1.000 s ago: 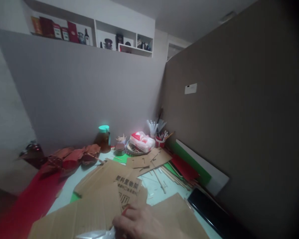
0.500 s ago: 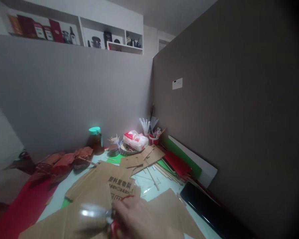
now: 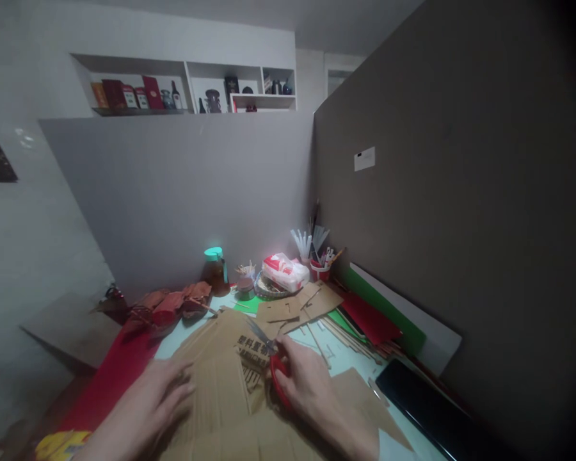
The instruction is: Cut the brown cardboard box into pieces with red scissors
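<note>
My right hand (image 3: 310, 384) is closed around the red handles of a pair of scissors (image 3: 277, 378). Their metal blades point up and to the left, above printed brown cardboard (image 3: 221, 384). At the left side of that cardboard is my left hand (image 3: 156, 400), its fingers apart and holding nothing that I can see. Whether its fingertips press on the cardboard is hard to tell. Black printed characters show on the cardboard just below the blades.
A black glossy case (image 3: 422, 403) lies on the right. Behind stand a teal-lidded jar (image 3: 216, 272), a white-and-red packet (image 3: 285, 272) in a basket and a red pen cup (image 3: 320, 272). Crumpled reddish-brown material (image 3: 168, 310) is at the left. Grey partitions (image 3: 192, 192) enclose the table.
My left hand has come into view at the left. The scissors, blurred and pointing left before, now point up and away. The camera view has turned left.
</note>
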The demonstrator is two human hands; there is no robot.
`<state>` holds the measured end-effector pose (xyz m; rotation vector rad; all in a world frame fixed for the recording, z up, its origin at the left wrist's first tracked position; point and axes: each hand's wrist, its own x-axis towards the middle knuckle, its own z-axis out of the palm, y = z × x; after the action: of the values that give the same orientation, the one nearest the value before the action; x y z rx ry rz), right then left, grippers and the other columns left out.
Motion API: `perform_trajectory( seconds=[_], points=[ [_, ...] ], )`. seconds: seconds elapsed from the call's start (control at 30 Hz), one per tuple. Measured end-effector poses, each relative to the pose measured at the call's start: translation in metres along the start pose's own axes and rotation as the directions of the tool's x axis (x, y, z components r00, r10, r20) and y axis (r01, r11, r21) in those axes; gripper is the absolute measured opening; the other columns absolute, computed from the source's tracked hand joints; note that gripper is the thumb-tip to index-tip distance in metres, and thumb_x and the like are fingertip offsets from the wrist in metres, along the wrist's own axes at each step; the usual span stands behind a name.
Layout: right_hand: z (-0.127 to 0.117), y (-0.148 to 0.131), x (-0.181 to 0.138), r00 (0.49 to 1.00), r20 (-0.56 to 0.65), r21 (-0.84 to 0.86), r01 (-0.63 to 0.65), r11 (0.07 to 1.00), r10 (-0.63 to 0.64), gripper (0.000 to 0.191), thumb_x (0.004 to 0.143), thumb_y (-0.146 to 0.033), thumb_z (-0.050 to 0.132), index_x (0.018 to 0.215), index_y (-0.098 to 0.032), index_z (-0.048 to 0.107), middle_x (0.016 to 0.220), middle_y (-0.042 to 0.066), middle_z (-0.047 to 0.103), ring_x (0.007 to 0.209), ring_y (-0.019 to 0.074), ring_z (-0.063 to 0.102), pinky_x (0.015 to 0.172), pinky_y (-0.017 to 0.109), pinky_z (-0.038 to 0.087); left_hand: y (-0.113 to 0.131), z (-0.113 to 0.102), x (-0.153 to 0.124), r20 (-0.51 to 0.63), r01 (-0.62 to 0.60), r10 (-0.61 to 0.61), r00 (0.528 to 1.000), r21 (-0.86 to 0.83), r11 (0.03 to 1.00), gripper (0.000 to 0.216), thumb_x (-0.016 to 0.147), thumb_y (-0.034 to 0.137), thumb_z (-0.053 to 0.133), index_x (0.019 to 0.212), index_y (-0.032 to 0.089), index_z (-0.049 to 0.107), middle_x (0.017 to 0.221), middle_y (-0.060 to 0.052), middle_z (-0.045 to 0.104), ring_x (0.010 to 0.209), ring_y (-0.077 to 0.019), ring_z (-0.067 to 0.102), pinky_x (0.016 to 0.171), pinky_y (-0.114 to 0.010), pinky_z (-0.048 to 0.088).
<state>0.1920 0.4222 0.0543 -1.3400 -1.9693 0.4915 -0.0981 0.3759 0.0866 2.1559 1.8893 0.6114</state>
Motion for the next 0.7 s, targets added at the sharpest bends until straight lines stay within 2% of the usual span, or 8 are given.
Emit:
perform_trajectory(
  seconds=[0.13,0.23,0.3,0.37,0.47,0.53,0.6,0.7],
  points=[
    [0.0,0.003,-0.001,1.0,0.001,0.014,-0.003,1.0,0.003,0.012,0.077,-0.012,0.055,0.078,-0.022,0.049,0.071,0.0,0.063,0.058,0.015,0.048,0.053,0.025,0.024,-0.004,0.007,0.038,0.087,0.091,-0.09,0.992,-0.007,0.996,0.033,0.074,0.051,0.066,0.081,0.019,0.066,0.088,-0.013,0.07,0.088,-0.0361,0.061,0.08,-0.047,0.043],
    [0.001,0.005,-0.002,1.0,-0.009,0.024,-0.008,1.0,0.008,0.011,0.077,-0.013,0.055,0.078,-0.022,0.05,0.072,0.001,0.064,0.06,0.0163,0.05,0.054,0.025,0.025,-0.002,0.003,0.051,0.172,0.076,-0.053,0.984,-0.13,0.989,0.032,0.068,0.05,0.069,0.067,0.021,0.056,0.07,-0.004,0.06,0.071,-0.027,0.055,0.065,-0.036,0.037],
    [0.002,0.006,-0.002,1.0,-0.021,0.034,-0.021,0.999,0.022,0.011,0.078,-0.013,0.055,0.081,-0.023,0.052,0.074,0.001,0.065,0.061,0.0169,0.052,0.055,0.025,0.026,0.003,-0.013,0.055,0.196,0.066,-0.016,0.98,-0.253,0.965,0.036,0.071,0.054,0.067,0.066,0.02,0.056,0.066,0.001,0.057,0.066,-0.0212,0.052,0.061,-0.03,0.037],
    [0.002,0.006,-0.001,0.999,-0.032,0.045,-0.039,0.998,0.041,0.011,0.079,-0.013,0.054,0.085,-0.023,0.055,0.076,0.001,0.067,0.062,0.0174,0.054,0.056,0.025,0.028,0.015,-0.039,0.055,0.116,0.055,-0.017,0.993,-0.334,0.941,0.037,0.072,0.055,0.069,0.072,0.018,0.06,0.071,0.001,0.061,0.071,-0.0196,0.055,0.065,-0.027,0.041],
    [0.002,0.007,0.002,0.997,-0.042,0.06,-0.057,0.997,0.059,0.013,0.084,-0.015,0.052,0.093,-0.023,0.058,0.081,0.002,0.07,0.067,0.0186,0.059,0.058,0.025,0.031,0.043,-0.082,0.047,-0.086,0.072,-0.122,0.989,-0.444,0.893,0.042,0.086,0.053,0.062,0.105,0.016,0.063,0.093,0.002,0.069,0.092,-0.0189,0.063,0.079,-0.021,0.046],
    [0.003,0.009,0.004,0.997,-0.038,0.065,-0.059,0.996,0.062,0.014,0.086,-0.016,0.052,0.096,-0.023,0.059,0.081,0.002,0.071,0.068,0.0192,0.06,0.059,0.025,0.032,0.062,-0.103,0.038,-0.187,0.114,-0.245,0.951,-0.524,0.844,0.049,0.085,0.058,0.062,0.11,0.017,0.061,0.081,0.006,0.067,0.076,-0.0161,0.064,0.063,-0.018,0.047],
    [0.004,0.009,0.005,0.998,-0.03,0.067,-0.056,0.996,0.058,0.015,0.085,-0.015,0.053,0.096,-0.022,0.06,0.079,0.002,0.071,0.067,0.0192,0.061,0.059,0.025,0.033,0.075,-0.112,0.029,-0.26,0.104,-0.332,0.907,-0.626,0.773,0.049,0.084,0.057,0.064,0.113,0.017,0.06,0.075,0.01,0.067,0.067,-0.0126,0.062,0.058,-0.016,0.048],
    [0.005,0.009,0.006,0.999,-0.012,0.073,-0.04,0.997,0.041,0.016,0.086,-0.013,0.053,0.097,-0.022,0.06,0.079,0.002,0.071,0.068,0.0182,0.061,0.06,0.025,0.034,0.079,-0.106,0.017,-0.242,0.087,-0.412,0.879,-0.767,0.635,0.044,0.085,0.049,0.068,0.114,0.016,0.058,0.068,0.012,0.068,0.057,-0.0097,0.059,0.054,-0.016,0.049]
  ],
)
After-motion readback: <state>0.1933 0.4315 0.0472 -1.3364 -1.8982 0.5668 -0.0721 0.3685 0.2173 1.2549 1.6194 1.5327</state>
